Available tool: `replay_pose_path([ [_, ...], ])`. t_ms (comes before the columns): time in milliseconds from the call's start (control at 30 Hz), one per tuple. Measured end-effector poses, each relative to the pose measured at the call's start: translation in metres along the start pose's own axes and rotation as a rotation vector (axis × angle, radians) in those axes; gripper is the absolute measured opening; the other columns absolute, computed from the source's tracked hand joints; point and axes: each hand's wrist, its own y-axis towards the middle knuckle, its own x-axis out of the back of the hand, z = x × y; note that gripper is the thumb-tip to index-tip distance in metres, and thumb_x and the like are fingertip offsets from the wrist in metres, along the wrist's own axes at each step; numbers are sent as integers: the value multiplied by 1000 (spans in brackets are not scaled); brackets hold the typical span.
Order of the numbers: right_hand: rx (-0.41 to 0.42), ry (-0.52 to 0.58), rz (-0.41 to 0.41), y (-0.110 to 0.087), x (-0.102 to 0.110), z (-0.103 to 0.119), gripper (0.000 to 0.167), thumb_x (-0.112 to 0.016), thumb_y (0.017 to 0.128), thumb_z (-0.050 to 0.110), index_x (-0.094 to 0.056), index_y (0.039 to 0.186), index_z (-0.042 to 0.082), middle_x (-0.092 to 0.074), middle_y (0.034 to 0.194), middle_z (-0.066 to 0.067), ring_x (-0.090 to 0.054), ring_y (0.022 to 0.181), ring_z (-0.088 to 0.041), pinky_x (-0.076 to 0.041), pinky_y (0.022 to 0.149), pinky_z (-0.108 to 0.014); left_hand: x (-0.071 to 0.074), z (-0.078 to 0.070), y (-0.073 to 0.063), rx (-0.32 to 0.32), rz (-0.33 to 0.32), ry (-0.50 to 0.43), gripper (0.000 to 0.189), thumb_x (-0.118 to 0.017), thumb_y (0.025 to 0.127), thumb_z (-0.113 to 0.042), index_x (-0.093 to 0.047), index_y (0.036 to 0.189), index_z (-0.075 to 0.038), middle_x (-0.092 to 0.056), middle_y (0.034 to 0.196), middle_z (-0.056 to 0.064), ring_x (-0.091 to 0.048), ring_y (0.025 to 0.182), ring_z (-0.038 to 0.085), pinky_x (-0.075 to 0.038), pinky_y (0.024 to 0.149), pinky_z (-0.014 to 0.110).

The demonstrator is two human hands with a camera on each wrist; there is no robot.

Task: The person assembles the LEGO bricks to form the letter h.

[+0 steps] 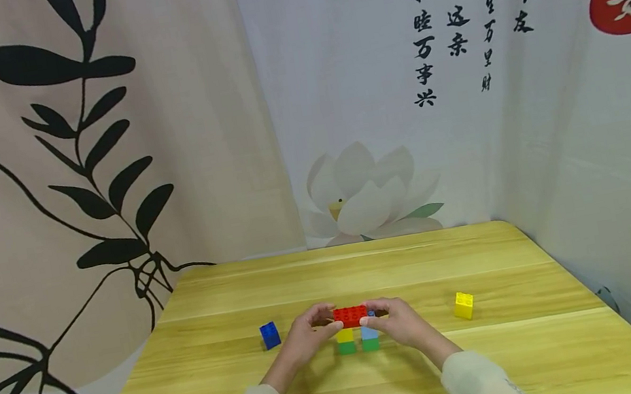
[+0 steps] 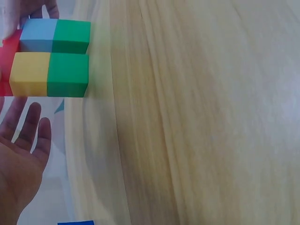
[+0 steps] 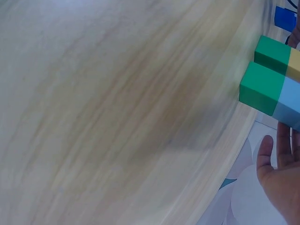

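A red building brick point(image 1: 349, 316) with studs lies across two short stacks, bridging a gap between them. The left stack is a yellow brick point(image 1: 345, 335) on a green brick point(image 1: 347, 348); the right one is a light blue brick point(image 1: 369, 332) on another green brick point(image 1: 371, 345). My left hand point(image 1: 307, 333) pinches the red brick's left end between thumb and fingers. At its right end, my right hand point(image 1: 400, 323) does the same. In the left wrist view, the red brick point(image 2: 8, 65) meets the yellow and light blue bricks; its far side is cut off.
A dark blue brick point(image 1: 270, 335) sits left of my left hand. Farther right stands a yellow brick point(image 1: 464, 305). The wooden table point(image 1: 563, 350) ends at a back edge before a printed curtain point(image 1: 207, 138).
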Motion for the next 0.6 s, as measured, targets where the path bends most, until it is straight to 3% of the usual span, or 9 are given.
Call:
replay_pose_path([
  [267,-1,13,-9,1,-2,-2,40,-67,95,34,-67,127,9,-67,117,-5,-59,102,-23,-52,86,-43,-1,-1,-1,27,-27,-9,39,-71,92,-38,-66,123,-15,-67,112,1,-58,103,21,-52,86,36],
  [600,-21,34,-31,0,-6,-4,43,-67,96,34,-64,130,9,-65,122,-7,-58,108,-26,-53,87,-43,0,4,-1,-10,-1,17,35,-67,94,-39,-66,123,-19,-67,109,-2,-58,103,22,-52,86,38],
])
